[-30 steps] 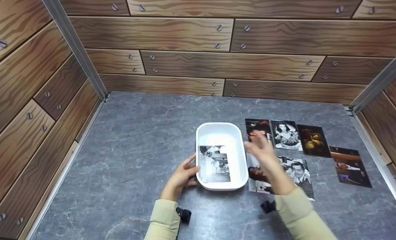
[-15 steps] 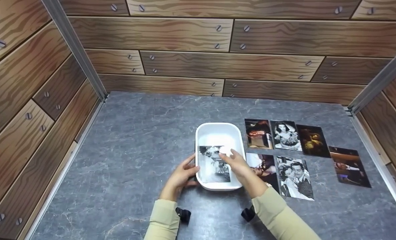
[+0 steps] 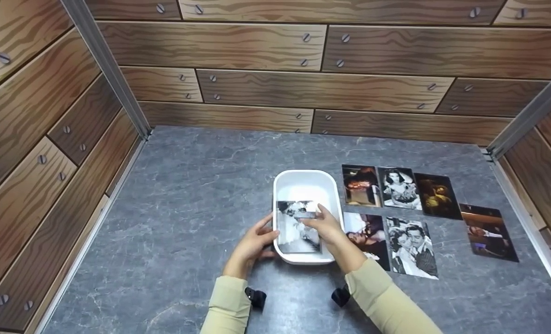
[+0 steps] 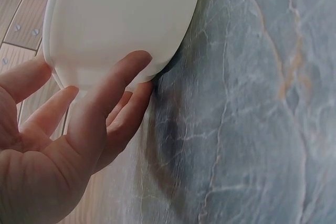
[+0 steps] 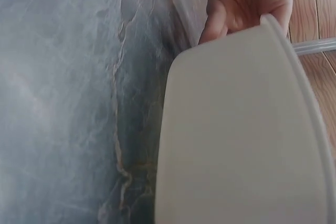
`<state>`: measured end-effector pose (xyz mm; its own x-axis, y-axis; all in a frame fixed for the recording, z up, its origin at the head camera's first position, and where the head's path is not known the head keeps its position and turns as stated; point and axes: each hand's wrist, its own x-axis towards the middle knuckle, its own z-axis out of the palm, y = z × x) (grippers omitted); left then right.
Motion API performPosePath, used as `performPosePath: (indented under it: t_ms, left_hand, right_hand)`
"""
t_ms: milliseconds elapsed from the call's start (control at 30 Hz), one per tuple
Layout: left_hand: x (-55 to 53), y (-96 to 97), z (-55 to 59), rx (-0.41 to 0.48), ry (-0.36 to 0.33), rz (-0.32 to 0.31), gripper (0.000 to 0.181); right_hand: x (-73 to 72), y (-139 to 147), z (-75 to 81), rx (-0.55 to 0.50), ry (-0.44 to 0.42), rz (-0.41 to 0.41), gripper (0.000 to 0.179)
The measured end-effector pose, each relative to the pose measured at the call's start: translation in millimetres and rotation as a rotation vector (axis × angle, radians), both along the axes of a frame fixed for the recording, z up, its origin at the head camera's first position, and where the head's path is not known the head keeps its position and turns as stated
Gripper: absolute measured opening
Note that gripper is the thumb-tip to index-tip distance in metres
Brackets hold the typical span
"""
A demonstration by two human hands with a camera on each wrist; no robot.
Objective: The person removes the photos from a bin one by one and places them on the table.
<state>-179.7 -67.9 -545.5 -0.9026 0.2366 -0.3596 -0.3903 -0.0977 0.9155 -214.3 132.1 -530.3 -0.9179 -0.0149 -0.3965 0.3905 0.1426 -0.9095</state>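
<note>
A white oblong tub point(image 3: 305, 174) stands on the grey marbled table, with overlapping black-and-white photos point(image 3: 296, 239) inside. My left hand point(image 3: 252, 246) holds the tub at its near left corner. In the left wrist view, its thumb and fingertips touch the rim and outer wall of the tub point(image 4: 126, 19). My right hand point(image 3: 328, 232) reaches over the tub's right side and pinches the upper edge of a photo inside with thumb and finger. The tub wall point(image 5: 241, 129) hides the right hand's work in the right wrist view; the left hand point(image 5: 249, 1) shows beyond it.
To the tub's right lie several photos: a dark colour one point(image 3: 361, 188), a portrait point(image 3: 399, 188), a brown one point(image 3: 437, 197), a couple point(image 3: 412, 250), another colour one point(image 3: 368, 236) and one set apart point(image 3: 489, 232). Wood-patterned walls point(image 3: 266, 88) enclose the table.
My right hand has moved left from above the photos on the table into the tub. The pinched photo's edge has shifted slightly upward and blurred. The left hand has stayed at the tub.
</note>
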Motion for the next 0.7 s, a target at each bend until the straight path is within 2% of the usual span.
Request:
performPosePath:
  t_ms: [133,433,533,700]
  left_hand:
    - [0.2,-0.4,0.5,0.004,0.002,0.002,0.062]
    - [0.1,-1.6,0.1,0.003,0.014,0.002,0.063]
    - [0.4,-2.0,-0.3,0.017,0.007,0.003,0.064]
    - [1.2,-1.7,-2.4,0.035,0.002,0.001,0.063]
  right_hand:
    - [-0.7,-0.1,-5.0,0.051,0.037,-0.036,0.073]
    - [0.6,1.2,-0.6,0.107,0.084,-0.017,0.071]
    - [2.4,2.7,5.7,0.072,0.122,-0.018,0.072]
    - [6.9,12.5,22.2,-0.074,0.202,-0.082,0.073]
